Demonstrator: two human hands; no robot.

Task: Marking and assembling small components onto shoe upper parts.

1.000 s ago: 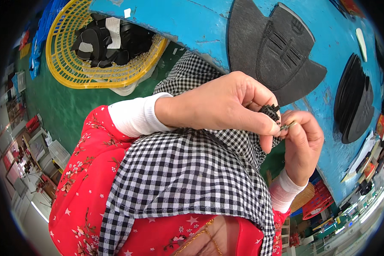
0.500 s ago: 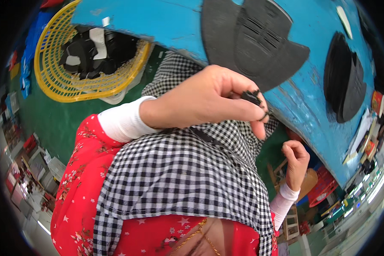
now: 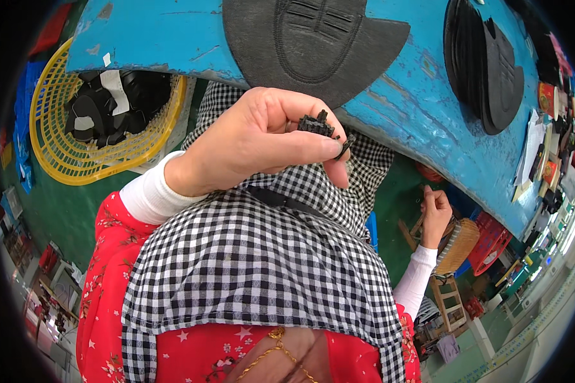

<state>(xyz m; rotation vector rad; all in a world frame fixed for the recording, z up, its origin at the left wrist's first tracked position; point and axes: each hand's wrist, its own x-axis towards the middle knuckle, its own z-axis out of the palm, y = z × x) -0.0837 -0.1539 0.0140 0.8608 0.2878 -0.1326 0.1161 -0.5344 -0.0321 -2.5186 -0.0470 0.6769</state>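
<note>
One yellow basket (image 3: 177,108) stands beside the worktop (image 3: 421,121), which bears one large black panel (image 3: 313,60) and one dark stack (image 3: 476,64). The left hand (image 3: 262,140) pinches a black bundle (image 3: 316,124) above the lap (image 3: 319,185); the right hand (image 3: 436,217) curls narrowly, its contents unclear.

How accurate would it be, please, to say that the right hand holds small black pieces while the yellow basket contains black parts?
Only the side is wrong: the head view shows the left hand holding small black pieces, while the yellow basket contains black parts.
</note>
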